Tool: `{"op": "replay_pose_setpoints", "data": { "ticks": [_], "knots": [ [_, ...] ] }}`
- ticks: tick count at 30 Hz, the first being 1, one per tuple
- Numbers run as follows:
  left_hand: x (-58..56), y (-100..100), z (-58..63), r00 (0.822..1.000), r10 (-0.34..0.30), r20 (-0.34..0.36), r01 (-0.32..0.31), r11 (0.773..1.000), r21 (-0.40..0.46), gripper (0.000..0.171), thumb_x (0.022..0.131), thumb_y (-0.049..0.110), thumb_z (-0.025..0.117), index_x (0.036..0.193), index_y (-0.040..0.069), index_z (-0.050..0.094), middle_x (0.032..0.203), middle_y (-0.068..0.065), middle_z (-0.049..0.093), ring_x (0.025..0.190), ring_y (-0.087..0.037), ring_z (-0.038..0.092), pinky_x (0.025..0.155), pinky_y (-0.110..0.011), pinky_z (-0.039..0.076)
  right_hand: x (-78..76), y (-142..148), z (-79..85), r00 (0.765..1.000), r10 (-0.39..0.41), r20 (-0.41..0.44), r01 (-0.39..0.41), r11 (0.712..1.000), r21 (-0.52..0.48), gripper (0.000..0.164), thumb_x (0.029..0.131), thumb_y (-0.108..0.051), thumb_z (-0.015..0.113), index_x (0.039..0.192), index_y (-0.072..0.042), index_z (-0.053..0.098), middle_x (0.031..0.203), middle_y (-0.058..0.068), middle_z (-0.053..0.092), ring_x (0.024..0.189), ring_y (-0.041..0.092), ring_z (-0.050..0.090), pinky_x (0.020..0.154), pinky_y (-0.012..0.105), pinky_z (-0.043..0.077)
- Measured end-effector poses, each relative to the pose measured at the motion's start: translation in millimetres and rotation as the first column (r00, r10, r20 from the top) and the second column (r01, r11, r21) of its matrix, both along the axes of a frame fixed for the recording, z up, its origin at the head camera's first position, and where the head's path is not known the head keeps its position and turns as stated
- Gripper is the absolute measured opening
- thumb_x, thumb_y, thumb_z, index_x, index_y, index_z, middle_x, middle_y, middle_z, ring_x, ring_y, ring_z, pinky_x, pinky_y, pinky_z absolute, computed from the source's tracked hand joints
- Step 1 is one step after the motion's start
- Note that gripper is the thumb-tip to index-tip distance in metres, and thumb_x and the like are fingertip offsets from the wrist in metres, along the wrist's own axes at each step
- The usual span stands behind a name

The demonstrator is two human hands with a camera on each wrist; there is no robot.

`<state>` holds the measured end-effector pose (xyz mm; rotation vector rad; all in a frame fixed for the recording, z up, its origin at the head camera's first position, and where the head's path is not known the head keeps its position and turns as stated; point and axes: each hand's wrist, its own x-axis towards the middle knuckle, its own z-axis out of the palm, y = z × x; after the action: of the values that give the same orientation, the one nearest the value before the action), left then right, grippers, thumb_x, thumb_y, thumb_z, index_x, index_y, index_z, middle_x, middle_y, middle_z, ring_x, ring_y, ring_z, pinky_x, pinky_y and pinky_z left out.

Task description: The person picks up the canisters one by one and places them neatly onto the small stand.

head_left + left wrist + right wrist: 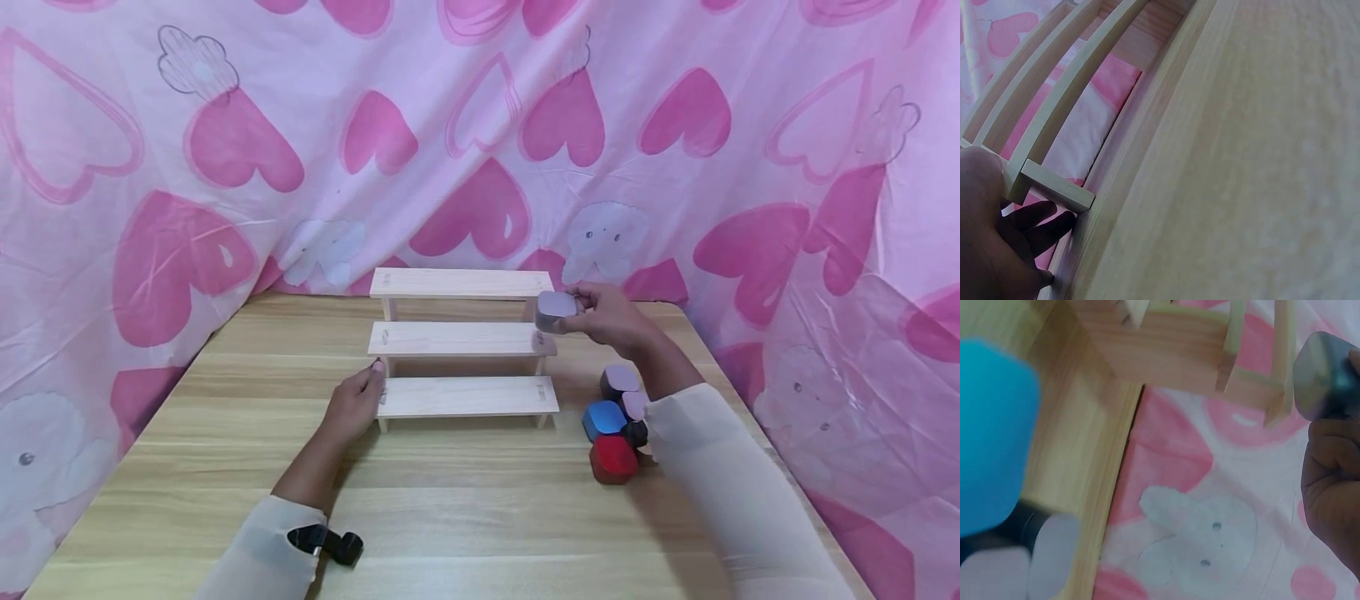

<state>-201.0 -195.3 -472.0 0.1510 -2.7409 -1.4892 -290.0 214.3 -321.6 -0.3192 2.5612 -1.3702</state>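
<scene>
A three-tier wooden display stand [463,338] stands on the table. At its left end, my left hand [354,405] grips the side near the lowest tier. The left wrist view shows the thumb against the wood and other fingers spread beside the leg [1059,187]; the index finger is mostly hidden. My right hand [611,318] pinches a small rounded-square container [556,307] with a lilac-grey top. It is held in the air by the right end of the upper tiers. The right wrist view shows the container's shiny grey side [1321,378] in the fingers.
Right of the stand sits a cluster of similar small pieces: a lilac one [619,379], a pink one [634,406], a blue one [603,419], a black one [635,433] and a red one [613,458]. A pink heart-patterned cloth [472,208] hangs behind the table [450,525].
</scene>
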Motion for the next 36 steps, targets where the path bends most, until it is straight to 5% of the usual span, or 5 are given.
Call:
{"op": "replay_pose_setpoints", "data": {
  "ticks": [5,13,19,28,36],
  "knots": [
    [0.7,0,0.7,1.0,-0.008,0.016,0.008,1.0,0.009,0.075,0.115,0.063,0.026,0.134,0.004,0.068,0.156,-0.027,0.059,0.149,-0.049,0.052,0.121,-0.064,0.043,-6.8,-19,2.9,0.999,0.038,-0.005,-0.038,0.999,-0.019,0.064,0.091,-0.014,0.085,0.15,-0.006,0.062,0.143,0.021,0.059,0.122,0.032,0.052,0.081,0.027,0.054],
    [0.9,0,-3.4,0.998,-0.003,0.061,0.001,1.0,0.031,0.078,0.114,0.067,0.027,0.144,0.006,0.066,0.163,-0.024,0.055,0.154,-0.047,0.048,0.125,-0.063,0.041,-15.5,-51,8.4,0.994,0.104,-0.026,-0.106,0.989,-0.105,0.054,0.091,-0.008,0.083,0.142,-0.004,0.067,0.116,0.014,0.063,0.078,0.015,0.047,0.057,0.021,0.037],
    [-1.5,0,-2.5,0.999,0.014,0.045,-0.016,0.999,0.037,0.075,0.114,0.066,0.03,0.138,0.006,0.069,0.157,-0.024,0.06,0.146,-0.045,0.054,0.118,-0.061,0.046,-23.3,-72,17.0,0.987,0.142,-0.077,-0.152,0.979,-0.137,0.055,0.09,-0.008,0.083,0.143,-0.004,0.069,0.121,0.013,0.065,0.09,0.017,0.052,0.061,0.023,0.041],
    [-5.2,2,-2.3,1.0,0.017,0.007,-0.017,1.0,0.011,0.067,0.115,0.063,0.033,0.103,0.007,0.067,0.134,-0.021,0.069,0.127,-0.038,0.061,0.102,-0.049,0.049,-34.9,-98,18.6,0.988,0.138,-0.072,-0.148,0.974,-0.169,0.06,0.089,-0.013,0.083,0.146,-0.007,0.067,0.123,0.014,0.064,0.09,0.015,0.055,0.064,0.022,0.044],
    [-3.3,2,-3.9,1.0,0.015,-0.001,-0.015,1.0,0.009,0.064,0.116,0.059,0.033,0.1,0.007,0.065,0.132,-0.021,0.069,0.128,-0.038,0.061,0.103,-0.051,0.049,-38.5,-126,20.8,0.98,0.193,-0.048,-0.198,0.964,-0.178,0.063,0.095,-0.014,0.078,0.155,-0.012,0.06,0.128,0.015,0.064,0.067,0.013,0.044,0.053,0.024,0.034]
  ]
}}
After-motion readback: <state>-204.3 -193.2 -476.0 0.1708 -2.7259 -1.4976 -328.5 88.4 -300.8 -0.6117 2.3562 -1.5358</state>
